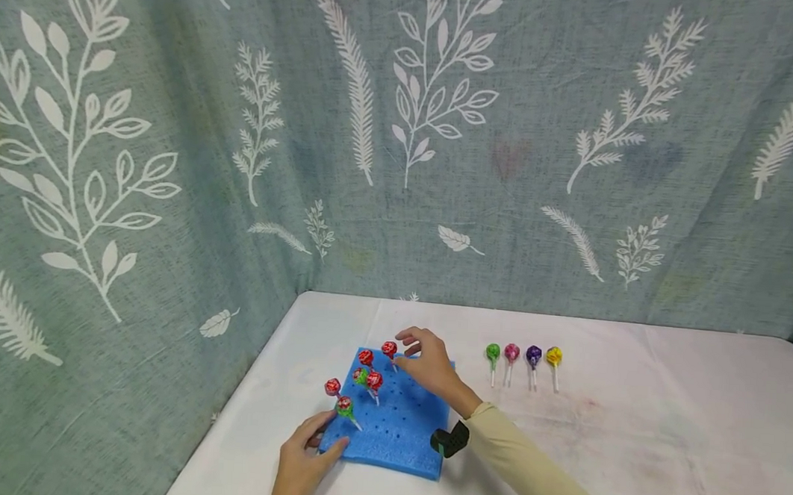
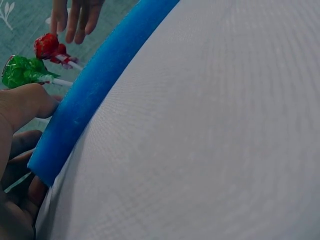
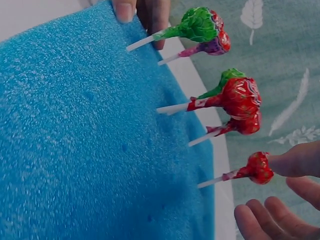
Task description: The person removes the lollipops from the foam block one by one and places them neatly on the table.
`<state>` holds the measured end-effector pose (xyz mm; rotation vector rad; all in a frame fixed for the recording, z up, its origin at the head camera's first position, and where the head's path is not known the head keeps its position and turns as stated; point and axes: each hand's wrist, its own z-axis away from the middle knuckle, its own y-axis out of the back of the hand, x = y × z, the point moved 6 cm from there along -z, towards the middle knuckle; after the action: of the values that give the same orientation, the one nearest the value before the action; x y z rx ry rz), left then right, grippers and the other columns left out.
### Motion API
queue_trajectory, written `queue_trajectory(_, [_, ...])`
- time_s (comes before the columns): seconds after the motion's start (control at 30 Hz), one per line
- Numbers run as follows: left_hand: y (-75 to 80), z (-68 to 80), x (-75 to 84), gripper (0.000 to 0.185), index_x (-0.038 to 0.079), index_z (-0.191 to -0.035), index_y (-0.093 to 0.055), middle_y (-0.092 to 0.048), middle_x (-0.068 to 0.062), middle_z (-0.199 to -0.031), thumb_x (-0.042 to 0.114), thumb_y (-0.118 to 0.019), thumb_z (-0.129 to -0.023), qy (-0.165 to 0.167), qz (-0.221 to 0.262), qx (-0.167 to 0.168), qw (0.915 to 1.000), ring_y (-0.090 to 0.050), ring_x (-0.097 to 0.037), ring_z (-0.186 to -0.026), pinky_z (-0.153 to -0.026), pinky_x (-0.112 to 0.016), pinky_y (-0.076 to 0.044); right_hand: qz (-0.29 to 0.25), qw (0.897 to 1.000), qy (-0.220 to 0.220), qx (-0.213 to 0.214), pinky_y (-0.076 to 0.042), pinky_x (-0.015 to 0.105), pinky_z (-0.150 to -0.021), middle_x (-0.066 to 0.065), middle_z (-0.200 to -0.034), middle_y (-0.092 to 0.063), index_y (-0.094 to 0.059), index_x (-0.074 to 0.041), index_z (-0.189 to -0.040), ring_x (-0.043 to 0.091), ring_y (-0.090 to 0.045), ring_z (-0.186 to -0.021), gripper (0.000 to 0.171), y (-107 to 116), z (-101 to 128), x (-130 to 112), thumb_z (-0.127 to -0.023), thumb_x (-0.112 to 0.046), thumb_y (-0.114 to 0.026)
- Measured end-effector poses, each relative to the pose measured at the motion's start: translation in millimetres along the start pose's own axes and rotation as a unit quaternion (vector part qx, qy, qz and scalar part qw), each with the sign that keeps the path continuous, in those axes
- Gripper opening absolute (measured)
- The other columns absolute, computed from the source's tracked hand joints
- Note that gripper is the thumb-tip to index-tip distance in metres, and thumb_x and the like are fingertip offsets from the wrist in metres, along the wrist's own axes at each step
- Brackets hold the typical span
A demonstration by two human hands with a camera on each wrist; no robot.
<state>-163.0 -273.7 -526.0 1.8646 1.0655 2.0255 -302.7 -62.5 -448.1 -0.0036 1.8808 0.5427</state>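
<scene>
A blue foam board [image 1: 401, 420] dotted with small holes lies on the table. Several lollipops stand in it by their white sticks, among them a green-and-red one [image 3: 200, 25] and a red one [image 3: 242, 97]. My left hand [image 1: 305, 448] grips the board's near left corner, thumb on top and fingers at the side edge. At the far edge my right hand [image 1: 431, 365] is beside another red lollipop [image 3: 260, 168], whose stick is in the foam. The thumb tip is right at the candy head in the right wrist view, while the other fingers are spread away from it.
Right of the board, several lollipops lie in a row on the white cloth [image 1: 629, 439]: green [image 1: 493, 352], pink [image 1: 512, 351], purple [image 1: 534, 356] and yellow [image 1: 554, 356]. A patterned grey-green curtain [image 1: 398, 225] rises behind and at the left.
</scene>
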Motion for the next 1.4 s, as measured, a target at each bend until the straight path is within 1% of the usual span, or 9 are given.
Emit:
queue_trajectory(0.2, [-0.2,2.5,-2.3,0.053,0.017,-0.124,-0.062,-0.059,0.001,-0.124,0.029,-0.081,-0.075,0.002,0.001,0.003,1.0000,-0.054,-0.012,-0.102,-0.081,-0.022,-0.047,0.005,1.000,-0.002,-0.009,-0.054,0.039,-0.074,0.021,-0.110,-0.056,-0.059,-0.004,-0.116,0.033,-0.059,-0.095,0.035,-13,-2,7,-0.083,-0.004,-0.070])
queue_trajectory(0.37, [-0.2,3.8,-1.2,0.054,0.017,-0.124,-0.062,-0.059,0.000,-0.125,0.032,-0.080,-0.076,-0.002,-0.003,0.000,1.0000,-0.054,-0.013,-0.103,-0.081,-0.023,-0.048,0.004,1.000,0.009,-0.005,-0.053,0.039,-0.074,0.017,-0.108,-0.055,-0.058,-0.005,-0.118,0.031,-0.059,-0.093,0.038,-20,-4,8,-0.082,-0.001,-0.070])
queue_trajectory(0.47, [1.0,3.9,-0.6,0.053,0.018,-0.123,-0.063,-0.059,0.001,-0.124,0.031,-0.081,-0.075,-0.004,0.001,0.004,1.0000,-0.055,-0.012,-0.102,-0.081,-0.023,-0.048,0.005,1.000,0.016,-0.011,-0.052,0.037,-0.076,0.014,-0.108,-0.055,-0.058,-0.004,-0.117,0.030,-0.059,-0.094,0.036,-25,-5,7,-0.083,0.000,-0.069])
queue_trajectory(0.57, [2.4,3.5,-0.5,0.053,0.018,-0.122,-0.064,-0.059,0.001,-0.123,0.032,-0.081,-0.074,-0.007,0.010,0.006,0.9999,-0.055,-0.011,-0.100,-0.081,-0.023,-0.048,0.004,0.999,0.033,-0.009,-0.052,0.037,-0.075,0.014,-0.107,-0.055,-0.059,-0.002,-0.114,0.030,-0.059,-0.093,0.034,-27,-5,5,-0.082,0.001,-0.069])
queue_trajectory(0.73, [3.1,2.9,0.1,0.055,0.017,-0.124,-0.063,-0.058,-0.001,-0.125,0.037,-0.080,-0.075,-0.008,0.018,0.000,0.9998,-0.054,-0.014,-0.101,-0.082,-0.024,-0.048,-0.002,0.998,0.067,0.012,-0.053,0.038,-0.072,0.014,-0.102,-0.056,-0.059,0.000,-0.105,0.030,-0.060,-0.089,0.027,-26,-4,2,-0.080,0.005,-0.069])
queue_trajectory(0.97, [6.5,2.0,0.1,0.054,0.017,-0.124,-0.063,-0.059,-0.001,-0.125,0.034,-0.080,-0.075,-0.005,0.016,0.004,0.9999,-0.055,-0.014,-0.102,-0.082,-0.026,-0.048,-0.010,0.998,0.067,0.015,-0.053,0.032,-0.071,0.012,-0.101,-0.057,-0.059,-0.002,-0.099,0.027,-0.062,-0.087,0.022,-25,-4,2,-0.081,0.005,-0.069])
queue_trajectory(1.13, [5.6,0.1,0.6,0.054,0.017,-0.125,-0.062,-0.058,-0.001,-0.126,0.034,-0.079,-0.076,-0.010,0.012,0.001,0.9999,-0.054,-0.015,-0.108,-0.084,-0.028,-0.048,-0.006,0.997,0.077,0.025,-0.054,0.031,-0.070,0.015,-0.099,-0.058,-0.059,0.000,-0.098,0.029,-0.063,-0.085,0.020,-22,-3,-3,-0.081,0.006,-0.068])
queue_trajectory(1.23, [4.8,-0.4,0.8,0.054,0.017,-0.125,-0.062,-0.058,-0.001,-0.126,0.033,-0.080,-0.076,-0.012,0.014,0.002,0.9998,-0.054,-0.015,-0.107,-0.084,-0.028,-0.048,-0.007,0.996,0.084,0.029,-0.054,0.031,-0.068,0.016,-0.098,-0.058,-0.059,0.001,-0.097,0.030,-0.063,-0.085,0.019,-20,-3,-4,-0.081,0.007,-0.067])
queue_trajectory(1.4, [4.3,-0.6,1.9,0.054,0.018,-0.124,-0.063,-0.059,0.001,-0.125,0.034,-0.080,-0.075,-0.017,0.014,0.002,0.9998,-0.054,-0.013,-0.106,-0.083,-0.027,-0.048,-0.008,0.995,0.087,0.054,-0.054,0.027,-0.067,0.013,-0.095,-0.060,-0.060,0.000,-0.095,0.025,-0.064,-0.083,0.018,-15,-4,-5,-0.080,0.008,-0.068])
